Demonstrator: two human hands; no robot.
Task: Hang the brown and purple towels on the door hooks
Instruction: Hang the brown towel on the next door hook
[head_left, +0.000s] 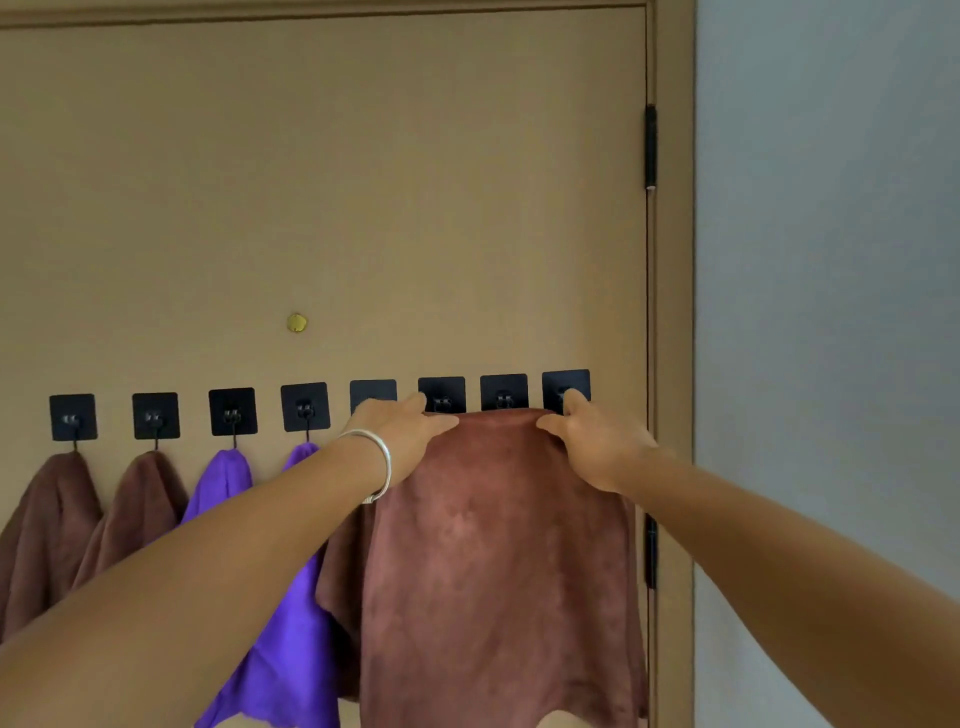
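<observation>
A wide brown towel (493, 561) hangs spread in front of the door, its top edge just under the black hooks (441, 397) on the right. My left hand (402, 431) grips the towel's upper left corner in front of the fifth hook. My right hand (592, 441) grips the upper right corner, its fingertips at the last hook (566, 389). Two brown towels (47, 530) hang from the first two hooks on the left. Two purple towels (221, 483) hang from the third and fourth hooks, partly behind my left forearm.
The hooks are black square adhesive pads in one row across a tan door (322, 182). A brass peephole (296, 322) sits above the row. Black hinges (650, 148) and the door frame stand at the right, then a grey wall (831, 312).
</observation>
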